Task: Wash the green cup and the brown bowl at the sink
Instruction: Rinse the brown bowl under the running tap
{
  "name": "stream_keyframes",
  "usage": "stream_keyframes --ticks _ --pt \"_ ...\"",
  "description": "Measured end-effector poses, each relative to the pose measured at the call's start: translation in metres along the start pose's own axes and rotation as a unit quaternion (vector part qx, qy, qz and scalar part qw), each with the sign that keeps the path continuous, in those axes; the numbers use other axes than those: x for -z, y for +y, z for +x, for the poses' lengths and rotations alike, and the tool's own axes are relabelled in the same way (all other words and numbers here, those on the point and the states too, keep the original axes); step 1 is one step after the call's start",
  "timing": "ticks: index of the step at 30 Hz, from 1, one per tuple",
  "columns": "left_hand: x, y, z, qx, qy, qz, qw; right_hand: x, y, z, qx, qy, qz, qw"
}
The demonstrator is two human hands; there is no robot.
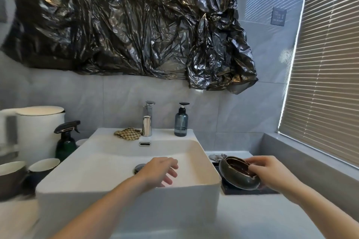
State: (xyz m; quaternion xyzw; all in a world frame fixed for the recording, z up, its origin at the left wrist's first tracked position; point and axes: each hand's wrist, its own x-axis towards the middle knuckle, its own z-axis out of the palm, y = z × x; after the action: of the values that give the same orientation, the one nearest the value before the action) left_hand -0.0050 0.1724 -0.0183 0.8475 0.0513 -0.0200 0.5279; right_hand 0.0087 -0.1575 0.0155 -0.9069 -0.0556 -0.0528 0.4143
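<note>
My right hand (269, 170) grips the brown bowl (238, 175) by its rim, tilted toward me, just right of the white sink (120, 186) and above a dark mat (250, 190). The bowl's inside is glossy dark brown. My left hand (162, 169) hovers over the sink basin near the drain (138, 168), fingers relaxed and holding nothing. The green cup (43, 167) with a pale inside stands on the counter left of the sink.
A chrome tap (147, 122), a checked cloth (128, 133) and a blue soap pump bottle (181, 122) sit on the sink's back ledge. On the left stand a dark spray bottle (66, 141), a white kettle (37, 130) and another dark bowl (11, 176). A grey ledge runs under the blinds at right.
</note>
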Motion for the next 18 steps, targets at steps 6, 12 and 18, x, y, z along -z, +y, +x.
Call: stream_keyframes --ticks 6,12,18 --pt "0.029 0.014 0.000 0.029 -0.058 -0.061 0.996 -0.060 -0.072 0.035 0.053 -0.074 0.021 0.996" --pt "0.072 0.015 0.029 0.018 -0.034 -0.065 0.997 -0.130 -0.120 0.071 0.079 -0.087 0.037 0.992" --pt "0.103 0.002 0.067 0.004 0.012 -0.048 0.999 -0.179 -0.146 0.108 0.067 -0.078 0.034 0.994"
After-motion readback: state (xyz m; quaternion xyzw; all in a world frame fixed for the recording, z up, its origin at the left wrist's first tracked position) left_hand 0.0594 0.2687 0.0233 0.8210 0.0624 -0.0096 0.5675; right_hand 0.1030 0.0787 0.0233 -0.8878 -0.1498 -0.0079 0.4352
